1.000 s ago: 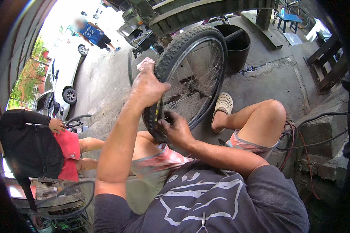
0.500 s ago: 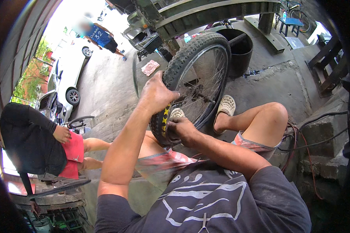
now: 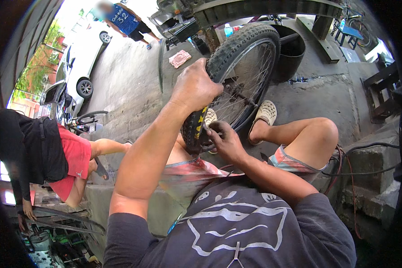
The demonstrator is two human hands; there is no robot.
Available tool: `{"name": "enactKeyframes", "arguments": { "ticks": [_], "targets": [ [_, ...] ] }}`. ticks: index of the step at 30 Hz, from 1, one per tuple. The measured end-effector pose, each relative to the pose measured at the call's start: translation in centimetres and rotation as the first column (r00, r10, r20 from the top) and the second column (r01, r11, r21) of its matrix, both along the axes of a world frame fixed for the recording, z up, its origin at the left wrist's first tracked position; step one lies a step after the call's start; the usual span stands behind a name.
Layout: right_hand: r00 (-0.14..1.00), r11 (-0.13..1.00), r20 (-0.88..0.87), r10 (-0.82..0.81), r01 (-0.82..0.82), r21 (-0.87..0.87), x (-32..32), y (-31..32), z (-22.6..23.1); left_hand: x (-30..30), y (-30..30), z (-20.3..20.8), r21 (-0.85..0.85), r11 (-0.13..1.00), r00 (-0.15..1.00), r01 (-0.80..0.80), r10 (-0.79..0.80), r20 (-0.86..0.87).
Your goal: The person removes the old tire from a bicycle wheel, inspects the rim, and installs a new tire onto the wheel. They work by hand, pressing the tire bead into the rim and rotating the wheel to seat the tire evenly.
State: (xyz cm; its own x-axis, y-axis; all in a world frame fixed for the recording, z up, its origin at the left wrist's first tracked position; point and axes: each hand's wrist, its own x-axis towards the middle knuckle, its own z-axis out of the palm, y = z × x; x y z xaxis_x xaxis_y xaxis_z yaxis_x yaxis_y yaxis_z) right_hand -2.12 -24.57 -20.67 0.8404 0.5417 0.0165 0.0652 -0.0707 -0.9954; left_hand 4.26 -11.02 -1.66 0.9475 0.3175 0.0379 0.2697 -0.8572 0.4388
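A bicycle wheel (image 3: 256, 73) with a black knobby tire (image 3: 237, 44) stands tilted between my knees. My left hand (image 3: 195, 85) is closed over the tire on its near left side, thumb toward the spokes. Close to the rim at the lower end of the wheel is my right hand (image 3: 227, 142), its fingers bent and pinched together at the tire's edge beside yellow lettering. Whatever may lie between those fingers is too small to make out. The hub and axle (image 3: 241, 96) show in the middle of the spokes.
Beyond the wheel stands a dark round bin (image 3: 295, 60); a pink cloth (image 3: 179, 58) lies on the ground. A metal beam (image 3: 268, 10) crosses at the top. Hoses (image 3: 350, 165) run at right. One person in red shorts (image 3: 69, 161) bends at left; another (image 3: 125, 20) stands by a white car (image 3: 82, 58).
The wheel and my left hand sit slightly farther right and higher. My right hand has come off its wrapped hold near the rim to a finger pinch. The person at left has bent lower.
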Motion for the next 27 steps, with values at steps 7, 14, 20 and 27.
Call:
{"name": "enactKeyframes", "arguments": {
  "ticks": [7,14,20,27],
  "targets": [
    [0.971,0.957,-0.121,0.208,-0.227,-0.182,-2.2,3.1,-5.3,0.2,0.3,0.1,-0.022,1.0,1.0,-0.013,0.013,-0.01],
    [0.772,0.901,-0.487,0.409,-0.425,0.082,0.1,5.5,-8.0,0.8,0.3,-1.1,0.061,0.998,0.997,-0.023,0.019,0.073],
    [0.961,0.975,0.276,-0.03,0.089,-0.204,-0.2,4.2,-1.9,0.6,1.3,-1.0,0.016,1.0,0.997,-0.011,0.01,0.07],
    [0.827,0.936,-0.455,0.33,-0.226,0.268,-1.5,3.0,-0.4,1.3,0.6,-0.7,-0.026,0.999,0.999,-0.038,0.038,-0.015]
  ]
}}
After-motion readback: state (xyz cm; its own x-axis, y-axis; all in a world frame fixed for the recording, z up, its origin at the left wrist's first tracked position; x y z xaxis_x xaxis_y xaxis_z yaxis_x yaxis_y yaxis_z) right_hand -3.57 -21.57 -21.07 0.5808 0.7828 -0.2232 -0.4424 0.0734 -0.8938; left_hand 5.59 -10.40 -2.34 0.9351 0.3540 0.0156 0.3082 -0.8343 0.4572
